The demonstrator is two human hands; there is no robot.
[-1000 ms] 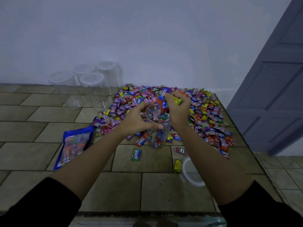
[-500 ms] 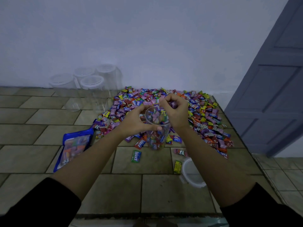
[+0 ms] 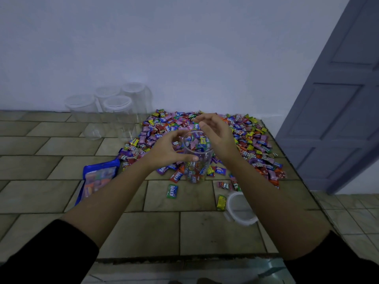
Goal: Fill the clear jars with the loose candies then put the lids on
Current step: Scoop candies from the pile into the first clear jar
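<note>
Left hand (image 3: 170,150) grips the clear plastic jar (image 3: 197,160); right hand (image 3: 215,133) hovers over its mouth, fingers loosely spread. Best keep it upright, close to the colourful wrapped candies (image 3: 254,140).

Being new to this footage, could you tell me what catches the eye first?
A bright candy pile covers the table's far right. At its front the left hand grips a part-filled jar, the right hand open by its mouth. Back left, empty jars stand by the wall.

"Relaxa" in white letters on the lone green candy (image 3: 171,191) and a nearby red candy (image 3: 176,176)
</note>
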